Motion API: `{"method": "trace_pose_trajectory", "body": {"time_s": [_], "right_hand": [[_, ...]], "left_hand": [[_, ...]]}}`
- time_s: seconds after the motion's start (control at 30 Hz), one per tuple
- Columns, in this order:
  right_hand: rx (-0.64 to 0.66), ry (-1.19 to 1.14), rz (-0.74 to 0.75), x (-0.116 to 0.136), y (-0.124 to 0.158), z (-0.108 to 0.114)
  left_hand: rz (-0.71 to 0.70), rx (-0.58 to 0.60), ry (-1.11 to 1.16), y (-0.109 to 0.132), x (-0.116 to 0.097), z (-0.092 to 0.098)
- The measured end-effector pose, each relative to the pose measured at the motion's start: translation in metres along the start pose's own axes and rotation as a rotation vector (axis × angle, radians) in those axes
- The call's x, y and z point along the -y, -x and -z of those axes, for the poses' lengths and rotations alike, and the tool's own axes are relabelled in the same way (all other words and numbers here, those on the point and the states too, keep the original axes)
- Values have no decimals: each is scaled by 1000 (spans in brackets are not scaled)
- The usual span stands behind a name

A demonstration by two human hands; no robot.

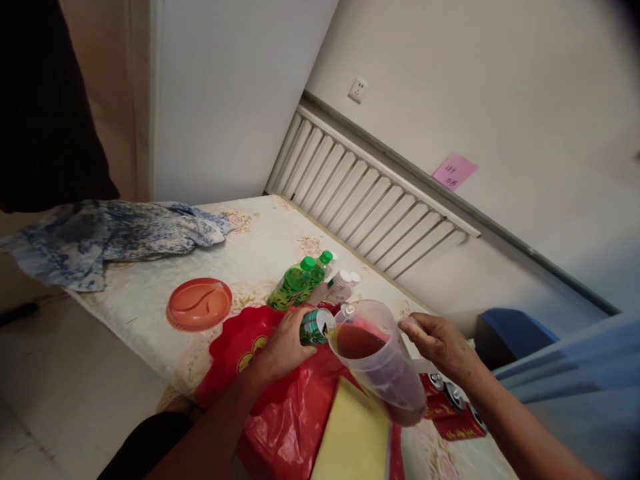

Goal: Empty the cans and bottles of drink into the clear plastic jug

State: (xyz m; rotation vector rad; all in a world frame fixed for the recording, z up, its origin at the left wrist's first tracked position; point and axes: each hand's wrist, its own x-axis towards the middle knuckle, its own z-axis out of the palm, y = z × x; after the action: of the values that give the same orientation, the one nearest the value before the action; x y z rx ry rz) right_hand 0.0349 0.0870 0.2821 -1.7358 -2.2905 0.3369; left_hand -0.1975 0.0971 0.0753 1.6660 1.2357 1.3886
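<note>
My left hand [287, 343] is wrapped round a green drink can [313, 327], tipped so its open top leans over the rim of a clear plastic pitcher [390, 383]. Yellowish liquid shows at the can's mouth. Reddish-brown drink [357, 341] fills part of the pitcher. On the other side, my right hand [437, 340] grips the pitcher's handle, which the fingers partly hide, and the pitcher tilts toward the can. Beneath my left hand lies a red scalloped tray [227, 353] with a yellow emblem. A red plastic bag [285, 433] and a yellow pad-like item [353, 433] lie below the pitcher.
Green bottles [293, 285] and clear white-capped bottles [340, 287] stand behind the can. Several red cans [457, 423] sit beside the pitcher at right. An orange lid-like dish [199, 305] and a patterned cloth [145, 230] lie leftward on the table. A radiator [365, 187] lines the wall.
</note>
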Motion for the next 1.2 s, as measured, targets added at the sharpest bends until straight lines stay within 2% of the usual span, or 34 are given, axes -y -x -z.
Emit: {"method": "trace_pose_trajectory", "body": {"time_s": [1.2], "right_hand": [[40, 0, 24, -5, -4, 1]], "left_hand": [[0, 10, -3, 0, 1, -1]]}}
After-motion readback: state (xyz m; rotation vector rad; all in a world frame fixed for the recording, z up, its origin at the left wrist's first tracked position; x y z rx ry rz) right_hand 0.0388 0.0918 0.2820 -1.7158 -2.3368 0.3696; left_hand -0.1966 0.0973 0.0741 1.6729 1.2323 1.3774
